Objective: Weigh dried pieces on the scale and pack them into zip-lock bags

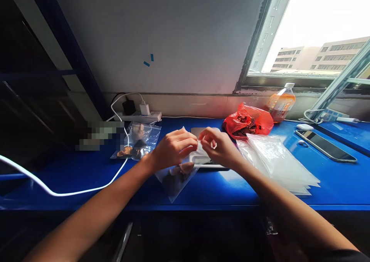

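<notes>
Fingers of the left hand (176, 148) are closed on the top of a clear bag (177, 179), which slants down over the front edge of the blue counter (231, 198) with brown pieces (185, 167) inside. The right hand (216, 144) curls in at the same height, fingertips drawn together beside the bag's upper end; whether they pinch it, I cannot tell. Just behind and below both hands, near the middle of the counter, sits a flat device (200, 133) with a grey top, partly hidden. Toward the back edge, right of it, lies an open red bag (261, 121) of dark pieces, next to an orange bottle (281, 102) with a white cap. Flat clear bags (283, 163) are stacked in front of these. Nearer the right end are a phone (326, 144), a white case (304, 127) and a small white earbud (302, 143). Left of the hands, filled clear packets (138, 142) lie before a white power strip (154, 116), with a white cable (83, 193) curving along the counter's left part.
</notes>
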Available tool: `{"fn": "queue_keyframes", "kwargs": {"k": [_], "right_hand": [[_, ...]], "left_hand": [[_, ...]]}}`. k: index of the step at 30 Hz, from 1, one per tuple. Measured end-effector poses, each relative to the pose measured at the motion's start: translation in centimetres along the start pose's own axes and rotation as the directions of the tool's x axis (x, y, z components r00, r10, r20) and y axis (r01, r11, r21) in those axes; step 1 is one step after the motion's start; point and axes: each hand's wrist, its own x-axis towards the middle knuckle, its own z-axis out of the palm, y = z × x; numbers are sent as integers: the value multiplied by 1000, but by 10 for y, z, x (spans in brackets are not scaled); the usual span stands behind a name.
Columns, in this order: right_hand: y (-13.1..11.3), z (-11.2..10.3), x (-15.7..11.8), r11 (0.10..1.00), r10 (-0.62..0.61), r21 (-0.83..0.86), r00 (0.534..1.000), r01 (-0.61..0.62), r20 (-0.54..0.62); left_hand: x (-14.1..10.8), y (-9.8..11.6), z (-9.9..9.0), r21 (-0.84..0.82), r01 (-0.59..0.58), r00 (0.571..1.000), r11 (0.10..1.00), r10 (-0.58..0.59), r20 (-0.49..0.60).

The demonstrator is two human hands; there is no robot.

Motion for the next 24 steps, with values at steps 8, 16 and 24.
{"fn": "queue_keyframes", "kwargs": {"k": [8, 16, 24], "right_hand": [[-8, 0, -5, 997, -38, -62, 992, 46, 117], [-12, -4, -4, 951, 30, 291, 968, -105, 251], [-12, -9, -2, 927, 95, 314, 938, -206, 333]], "left_hand": [[-6, -5, 0, 87, 252, 967, 964, -255, 28], [-2, -2, -3, 64, 149, 988, 987, -145, -56], [1, 6, -4, 106, 176, 984, 979, -178, 2]]}}
